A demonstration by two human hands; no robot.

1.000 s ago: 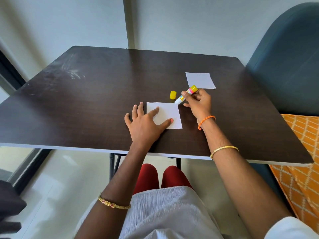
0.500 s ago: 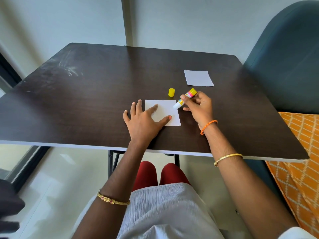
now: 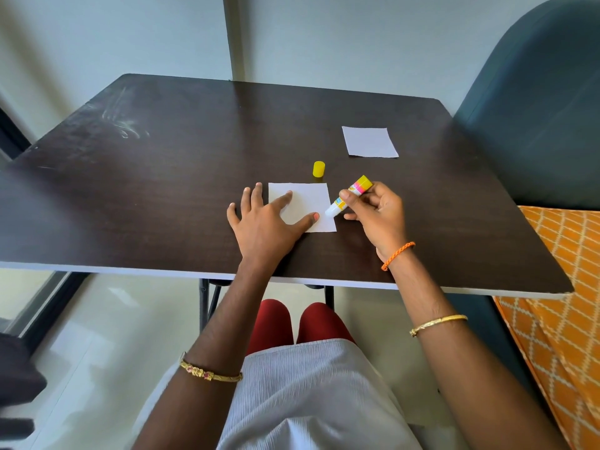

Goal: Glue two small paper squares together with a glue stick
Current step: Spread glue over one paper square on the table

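A white paper square (image 3: 308,203) lies near the front middle of the dark table (image 3: 162,190). My left hand (image 3: 266,225) rests flat on its left part, fingers spread, thumb and forefinger pressing the sheet. My right hand (image 3: 373,216) grips an uncapped glue stick (image 3: 349,196), yellow and pink at its top, tilted with its white tip touching the paper's right edge. The yellow cap (image 3: 318,169) stands just behind the paper. A second white paper square (image 3: 370,141) lies farther back on the right.
A dark teal chair back (image 3: 535,108) rises at the table's right side. An orange patterned cloth (image 3: 558,303) lies below it on the right. A pale wall stands behind the table. My knees show under the table's front edge.
The glue stick's tip has slid down the paper's right edge, from near the top right corner toward the lower right. My left hand has stayed pressed on the sheet.
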